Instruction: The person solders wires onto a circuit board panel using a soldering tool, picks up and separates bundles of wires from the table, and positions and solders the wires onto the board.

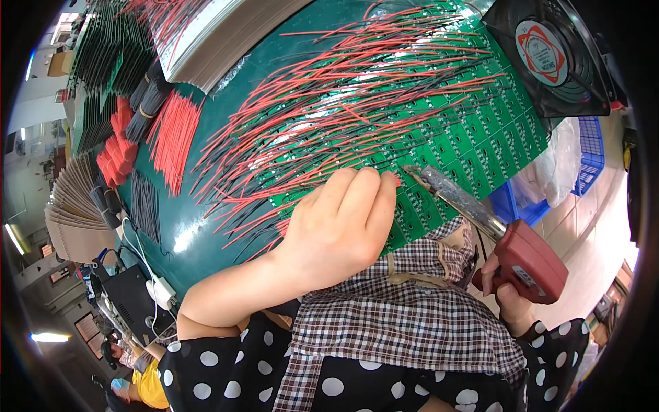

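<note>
My left hand (338, 223) is closed over the front edge of a green circuit board panel (491, 147), its fingertips pinched together. A bit of red wire (397, 180) shows at those fingertips; most of what they grip is hidden by the hand. My right hand (513, 303) is wrapped round the handle of a red soldering gun (532, 262). The gun's dark metal barrel slants up and left, with its tip (412, 169) over the board just right of my left fingertips. Many red and black wires (343, 96) lie in rows across the panel.
Loose red wires (174, 141) and black wires (145, 206) lie on the green tabletop (223, 123) at left, beside bundled wires. Stacked boards (237, 34) stand behind. A black fan (549, 58) is at far right, above a blue basket (589, 154). A person in yellow (149, 384) sits at lower left.
</note>
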The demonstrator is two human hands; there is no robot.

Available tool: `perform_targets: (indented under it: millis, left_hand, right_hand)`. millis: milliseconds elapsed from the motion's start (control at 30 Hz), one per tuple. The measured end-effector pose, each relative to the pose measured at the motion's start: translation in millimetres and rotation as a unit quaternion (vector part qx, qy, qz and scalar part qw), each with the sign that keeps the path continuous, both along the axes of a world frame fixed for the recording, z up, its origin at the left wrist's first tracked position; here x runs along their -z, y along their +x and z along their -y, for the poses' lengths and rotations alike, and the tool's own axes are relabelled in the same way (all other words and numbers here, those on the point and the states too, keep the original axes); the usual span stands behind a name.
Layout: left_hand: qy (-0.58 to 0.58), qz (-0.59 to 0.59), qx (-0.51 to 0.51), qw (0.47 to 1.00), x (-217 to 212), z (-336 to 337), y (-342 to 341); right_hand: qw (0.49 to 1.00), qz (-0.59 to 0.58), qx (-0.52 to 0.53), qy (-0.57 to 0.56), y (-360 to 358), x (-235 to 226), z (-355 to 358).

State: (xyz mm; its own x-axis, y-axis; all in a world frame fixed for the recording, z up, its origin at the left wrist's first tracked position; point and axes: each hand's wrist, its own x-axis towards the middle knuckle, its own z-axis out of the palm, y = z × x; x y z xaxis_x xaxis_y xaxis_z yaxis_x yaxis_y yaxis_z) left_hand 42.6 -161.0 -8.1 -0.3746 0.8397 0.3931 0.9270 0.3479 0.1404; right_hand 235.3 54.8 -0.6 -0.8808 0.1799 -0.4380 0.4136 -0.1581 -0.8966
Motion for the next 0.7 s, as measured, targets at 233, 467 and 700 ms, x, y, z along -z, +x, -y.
perform_targets:
  millis: [233,467,700]
  left_hand:
    - [-0.008,-0.008,-0.01,1.0,-0.7,-1.8,0.0]
    - [-0.016,-0.012,-0.018,1.0,-0.6,-1.8,0.8]
    - [-0.02,-0.018,-0.02,0.999,-1.9,-1.3,1.5]
  right_hand:
    - [0.99,-0.003,0.069,-0.126,22.3,11.8,-10.0]
    - [0.921,-0.069,-0.199,0.328,30.2,33.9,-22.7]
    - [0.998,-0.019,0.021,-0.05,11.3,6.7,-5.3]
